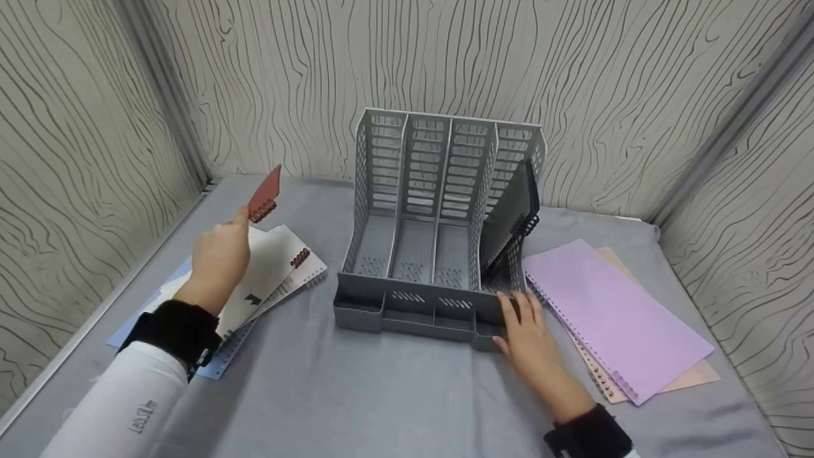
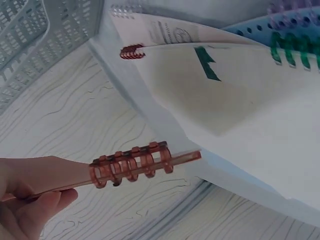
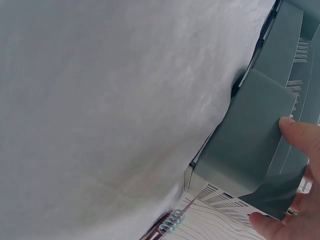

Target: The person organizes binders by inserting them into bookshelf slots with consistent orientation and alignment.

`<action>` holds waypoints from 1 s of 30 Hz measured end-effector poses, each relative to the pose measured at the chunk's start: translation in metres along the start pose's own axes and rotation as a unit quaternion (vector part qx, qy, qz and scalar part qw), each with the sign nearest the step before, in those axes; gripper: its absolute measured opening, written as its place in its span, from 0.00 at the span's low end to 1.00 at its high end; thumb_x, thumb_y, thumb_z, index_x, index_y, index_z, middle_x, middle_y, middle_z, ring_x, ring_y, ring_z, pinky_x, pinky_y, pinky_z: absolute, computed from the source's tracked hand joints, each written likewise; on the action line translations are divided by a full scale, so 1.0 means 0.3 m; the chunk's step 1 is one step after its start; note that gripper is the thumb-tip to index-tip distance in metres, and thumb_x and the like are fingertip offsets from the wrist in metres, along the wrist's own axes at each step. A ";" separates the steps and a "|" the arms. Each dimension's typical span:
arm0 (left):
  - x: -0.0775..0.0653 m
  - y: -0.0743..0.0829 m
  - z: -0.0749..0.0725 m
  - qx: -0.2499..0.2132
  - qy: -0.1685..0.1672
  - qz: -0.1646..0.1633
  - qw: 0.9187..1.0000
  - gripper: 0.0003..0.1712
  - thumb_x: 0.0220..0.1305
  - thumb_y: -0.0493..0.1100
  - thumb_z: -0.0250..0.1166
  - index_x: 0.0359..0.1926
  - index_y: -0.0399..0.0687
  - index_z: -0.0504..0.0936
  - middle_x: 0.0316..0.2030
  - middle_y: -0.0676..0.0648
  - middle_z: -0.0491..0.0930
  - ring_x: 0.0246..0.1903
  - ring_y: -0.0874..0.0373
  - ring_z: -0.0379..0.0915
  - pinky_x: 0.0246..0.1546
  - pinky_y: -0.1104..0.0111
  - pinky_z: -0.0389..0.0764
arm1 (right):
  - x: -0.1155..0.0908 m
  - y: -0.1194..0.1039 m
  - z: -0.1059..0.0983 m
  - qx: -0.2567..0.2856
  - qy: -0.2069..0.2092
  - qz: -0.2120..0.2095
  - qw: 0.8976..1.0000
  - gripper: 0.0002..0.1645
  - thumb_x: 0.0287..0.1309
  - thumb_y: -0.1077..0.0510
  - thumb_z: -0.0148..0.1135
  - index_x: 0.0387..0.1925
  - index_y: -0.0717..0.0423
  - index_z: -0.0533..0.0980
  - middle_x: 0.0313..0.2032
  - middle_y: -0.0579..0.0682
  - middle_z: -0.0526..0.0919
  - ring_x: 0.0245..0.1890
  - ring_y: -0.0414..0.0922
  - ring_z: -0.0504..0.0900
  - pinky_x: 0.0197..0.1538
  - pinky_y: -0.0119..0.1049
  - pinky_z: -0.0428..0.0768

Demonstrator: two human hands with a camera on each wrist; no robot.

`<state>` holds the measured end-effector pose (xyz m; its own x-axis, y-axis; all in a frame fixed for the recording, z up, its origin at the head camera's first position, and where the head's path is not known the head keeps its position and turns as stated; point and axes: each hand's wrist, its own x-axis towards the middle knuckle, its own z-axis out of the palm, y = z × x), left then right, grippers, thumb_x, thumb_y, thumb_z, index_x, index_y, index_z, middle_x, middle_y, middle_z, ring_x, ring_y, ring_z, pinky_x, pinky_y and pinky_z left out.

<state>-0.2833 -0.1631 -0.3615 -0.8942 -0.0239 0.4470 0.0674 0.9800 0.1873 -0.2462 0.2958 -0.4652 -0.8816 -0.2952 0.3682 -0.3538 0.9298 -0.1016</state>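
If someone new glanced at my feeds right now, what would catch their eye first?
Probably the big gray file organizer at the center, with a black notebook leaning in its rightmost slot and the right hand on its front right corner. Next, the small red notebook pinched in the left hand, then the lilac notebook lying right of the organizer.

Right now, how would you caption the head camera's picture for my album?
Left hand holding a red notebook; right hand on a grey file organizer, black notebook in its rightmost slot.
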 end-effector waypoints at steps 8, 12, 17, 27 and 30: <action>0.002 0.078 -0.028 -0.028 0.075 0.029 0.996 0.20 0.56 0.31 0.46 0.52 0.38 0.67 0.21 0.32 0.74 0.14 0.38 0.67 0.11 0.52 0.68 | -0.002 0.005 0.002 0.002 0.009 -0.002 1.000 0.47 0.38 0.54 0.66 0.60 0.55 0.53 0.56 0.62 0.56 0.59 0.57 0.47 0.36 0.50 0.73; 0.000 0.114 -0.042 -0.046 0.102 0.043 0.993 0.17 0.61 0.38 0.46 0.51 0.39 0.69 0.22 0.34 0.75 0.12 0.40 0.68 0.11 0.53 0.69 | -0.002 0.004 0.002 0.004 0.008 -0.001 1.000 0.47 0.38 0.54 0.66 0.60 0.55 0.53 0.56 0.62 0.56 0.59 0.58 0.47 0.36 0.51 0.72; -0.006 0.147 -0.055 -0.065 0.115 0.061 0.989 0.18 0.62 0.43 0.46 0.50 0.39 0.69 0.23 0.35 0.76 0.13 0.40 0.69 0.12 0.53 0.69 | -0.002 0.004 0.005 -0.002 0.011 -0.006 1.000 0.47 0.38 0.54 0.66 0.60 0.56 0.54 0.56 0.63 0.56 0.58 0.59 0.49 0.38 0.51 0.72; -0.031 0.216 -0.085 -0.074 0.121 0.086 0.986 0.20 0.61 0.42 0.48 0.54 0.43 0.66 0.15 0.37 0.73 0.09 0.46 0.65 0.08 0.57 0.67 | -0.002 0.002 0.009 -0.005 0.011 -0.002 1.000 0.47 0.38 0.54 0.66 0.60 0.55 0.54 0.56 0.62 0.56 0.58 0.59 0.49 0.38 0.51 0.72; -0.034 0.234 -0.091 -0.076 0.131 0.100 0.983 0.20 0.61 0.42 0.49 0.54 0.43 0.67 0.20 0.37 0.75 0.10 0.46 0.66 0.09 0.57 0.68 | -0.004 0.000 0.007 -0.005 0.014 -0.004 1.000 0.47 0.38 0.54 0.66 0.60 0.55 0.54 0.55 0.62 0.57 0.58 0.58 0.50 0.38 0.50 0.72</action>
<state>-0.2573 -0.0996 -0.3291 -0.7133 0.0972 0.6941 0.3141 0.9296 0.1926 -0.2460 0.2957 -0.4675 -0.8700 -0.2958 0.3945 -0.3570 0.9298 -0.0902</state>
